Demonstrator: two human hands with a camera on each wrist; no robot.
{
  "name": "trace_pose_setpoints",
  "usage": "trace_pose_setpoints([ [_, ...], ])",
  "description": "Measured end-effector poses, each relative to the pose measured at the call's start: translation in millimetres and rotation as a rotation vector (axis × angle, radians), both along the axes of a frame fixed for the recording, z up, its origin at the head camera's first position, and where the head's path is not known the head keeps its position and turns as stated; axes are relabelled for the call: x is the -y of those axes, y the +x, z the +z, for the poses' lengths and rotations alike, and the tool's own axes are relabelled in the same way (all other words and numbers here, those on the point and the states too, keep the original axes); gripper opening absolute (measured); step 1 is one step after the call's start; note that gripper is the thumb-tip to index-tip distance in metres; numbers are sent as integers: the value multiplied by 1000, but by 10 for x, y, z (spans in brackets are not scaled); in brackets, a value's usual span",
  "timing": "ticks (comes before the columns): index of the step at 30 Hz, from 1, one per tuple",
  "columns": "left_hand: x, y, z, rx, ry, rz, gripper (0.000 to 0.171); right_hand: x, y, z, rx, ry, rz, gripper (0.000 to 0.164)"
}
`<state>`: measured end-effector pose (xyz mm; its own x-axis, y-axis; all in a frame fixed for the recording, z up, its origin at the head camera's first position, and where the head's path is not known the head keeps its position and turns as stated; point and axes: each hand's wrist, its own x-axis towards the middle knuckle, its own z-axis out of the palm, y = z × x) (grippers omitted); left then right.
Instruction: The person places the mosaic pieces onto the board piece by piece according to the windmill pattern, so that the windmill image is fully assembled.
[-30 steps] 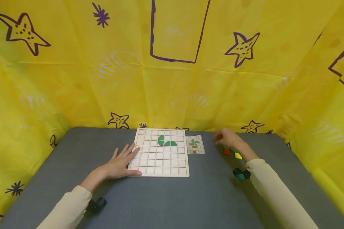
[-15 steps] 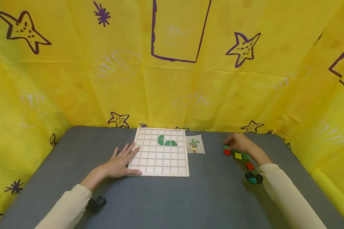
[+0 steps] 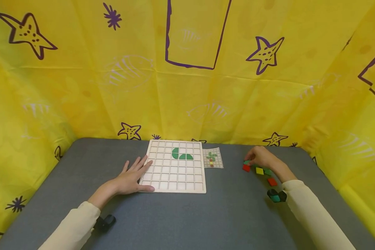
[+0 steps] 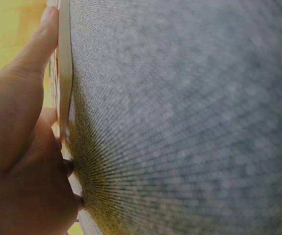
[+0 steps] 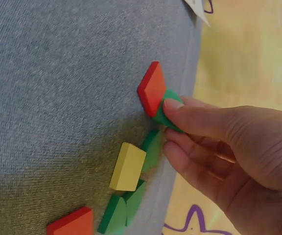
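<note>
My left hand (image 3: 129, 180) lies with spread fingers on the left edge of a pale wooden grid board (image 3: 178, 177). In the left wrist view the thumb (image 4: 35, 46) runs along the board's edge (image 4: 65, 63). Green quarter-round pieces (image 3: 175, 152) sit in some of the board's squares. At the right, my right hand (image 3: 262, 157) pinches a green piece (image 5: 173, 98) between thumb and fingers, mostly covered by them. A red square tile (image 5: 153, 90) is right against that green piece.
Near the right hand lie a yellow tile (image 5: 129, 166), several green pieces (image 5: 112, 214) and a second red tile (image 5: 72, 223) on the grey table (image 3: 187, 222). A printed pattern card (image 3: 217, 158) lies against the board's right side. Yellow patterned cloth (image 3: 187, 93) hangs behind.
My right hand has come back rightward and down to the loose pieces and taken hold of a green one. The red tile beside it has shifted slightly. My left hand has stayed put.
</note>
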<state>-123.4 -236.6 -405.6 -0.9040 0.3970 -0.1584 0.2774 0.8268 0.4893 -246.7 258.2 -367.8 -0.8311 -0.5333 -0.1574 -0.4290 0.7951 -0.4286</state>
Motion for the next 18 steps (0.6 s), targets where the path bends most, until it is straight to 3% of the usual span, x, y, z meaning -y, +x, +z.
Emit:
trace_pose_setpoints([
  [4,-3,0,10,2,8,-3,104,37,26,49,7,15,0,10],
  [18,10,0,-8,1,14,0,105,277,45,162,-161,-69,-16,9],
])
